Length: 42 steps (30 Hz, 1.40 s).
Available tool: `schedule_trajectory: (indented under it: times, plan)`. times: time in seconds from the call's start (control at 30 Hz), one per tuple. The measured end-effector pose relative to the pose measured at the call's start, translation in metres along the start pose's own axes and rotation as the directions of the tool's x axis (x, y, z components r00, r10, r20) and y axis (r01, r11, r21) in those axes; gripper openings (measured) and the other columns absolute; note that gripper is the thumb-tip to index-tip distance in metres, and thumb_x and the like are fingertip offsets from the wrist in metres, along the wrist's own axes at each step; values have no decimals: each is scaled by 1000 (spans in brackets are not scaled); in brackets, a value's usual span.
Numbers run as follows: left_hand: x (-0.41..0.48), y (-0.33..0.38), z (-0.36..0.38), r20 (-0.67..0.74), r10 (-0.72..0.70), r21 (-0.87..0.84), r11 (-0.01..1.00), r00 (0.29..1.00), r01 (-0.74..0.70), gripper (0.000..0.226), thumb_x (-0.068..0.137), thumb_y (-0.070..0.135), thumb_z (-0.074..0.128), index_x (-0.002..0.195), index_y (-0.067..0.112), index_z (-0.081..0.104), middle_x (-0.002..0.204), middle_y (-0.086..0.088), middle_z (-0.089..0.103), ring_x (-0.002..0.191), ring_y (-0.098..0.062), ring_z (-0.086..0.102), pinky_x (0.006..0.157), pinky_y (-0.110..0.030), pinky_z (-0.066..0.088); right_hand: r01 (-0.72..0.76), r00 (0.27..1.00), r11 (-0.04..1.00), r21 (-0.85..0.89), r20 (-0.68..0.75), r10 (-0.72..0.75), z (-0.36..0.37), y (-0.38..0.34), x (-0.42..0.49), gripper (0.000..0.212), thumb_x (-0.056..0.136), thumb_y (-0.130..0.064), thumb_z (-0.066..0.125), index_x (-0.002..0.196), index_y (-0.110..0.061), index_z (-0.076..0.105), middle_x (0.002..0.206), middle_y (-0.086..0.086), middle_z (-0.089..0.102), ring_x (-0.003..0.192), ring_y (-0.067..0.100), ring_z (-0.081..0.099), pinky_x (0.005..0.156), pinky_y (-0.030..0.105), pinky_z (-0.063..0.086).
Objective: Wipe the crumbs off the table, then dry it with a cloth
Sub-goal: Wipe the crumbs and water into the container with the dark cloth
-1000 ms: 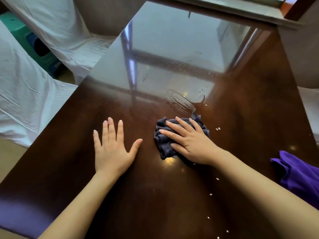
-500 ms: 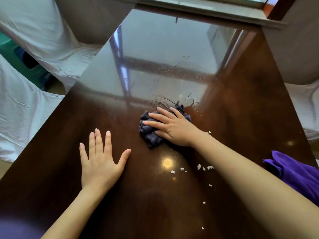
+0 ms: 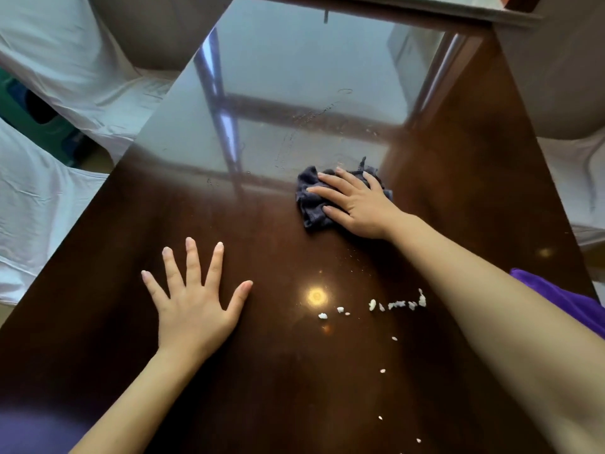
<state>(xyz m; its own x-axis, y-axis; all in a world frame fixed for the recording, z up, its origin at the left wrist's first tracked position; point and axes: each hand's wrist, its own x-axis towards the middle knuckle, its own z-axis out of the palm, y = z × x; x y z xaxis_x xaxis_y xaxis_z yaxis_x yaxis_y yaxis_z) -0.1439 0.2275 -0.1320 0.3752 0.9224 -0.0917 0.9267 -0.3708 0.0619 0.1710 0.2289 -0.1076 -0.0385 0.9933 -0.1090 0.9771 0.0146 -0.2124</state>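
A glossy dark brown table [image 3: 262, 388] fills the view. My right hand [image 3: 357, 204] presses flat on a crumpled dark grey-blue cloth [image 3: 311, 208] near the table's middle, fingers spread over it. My left hand [image 3: 193, 299] rests palm down on the bare wood at the near left, fingers apart, holding nothing. White crumbs [image 3: 396, 304] lie in a short row just left of my right forearm, with a few single crumbs [image 3: 382, 371] scattered closer to me. Faint wet streaks [image 3: 311, 126] show on the reflective far part of the table.
A purple cloth [image 3: 563, 306] lies at the table's right edge, partly behind my right arm. White-covered chairs [image 3: 49, 191] stand along the left side and another [image 3: 576, 178] on the right. A window sill [image 3: 425, 8] runs past the far end.
My right hand has slid the dark cloth away from me across the table, and a row of crumbs has come into sight where it was. My left hand stays flat.
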Motion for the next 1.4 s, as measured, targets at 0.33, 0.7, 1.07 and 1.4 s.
schedule_trajectory:
  times: [0.33,0.7,1.07,1.4]
  plan:
    - [-38,11,4,-12,22,-21,1000,1000,-22,81,71,75,-4,141,35,-8,156,-8,-7,142,-28,-15,110,-57,-10,-69,998,998,-2,-4,69,21,-26,-105,46,95,-48,27,140,-50,13,157,-13,5,144,17,-5,112,53,-5]
    - [-74,22,6,-45,25,-34,999,999,-27,79,76,71,6,145,33,4,157,-9,-3,143,-28,-10,113,-53,-7,-220,975,972,78,-18,222,41,-62,-186,47,95,-48,28,140,-48,14,157,-12,3,144,19,-7,113,52,-4]
    - [-73,19,12,-58,32,-38,999,998,-34,79,76,72,3,145,33,3,157,-9,-3,143,-28,-9,112,-53,-8,-301,941,948,106,-129,314,68,-133,-235,45,96,-43,29,139,-46,18,156,-12,13,144,20,2,113,50,2]
    - [-72,17,18,-79,64,-42,997,995,-67,76,80,70,8,145,31,1,157,-10,-5,142,-31,-11,111,-55,-9,-511,818,811,284,-128,561,44,-116,-141,40,99,-33,27,138,-40,29,153,-9,23,143,23,9,109,56,7]
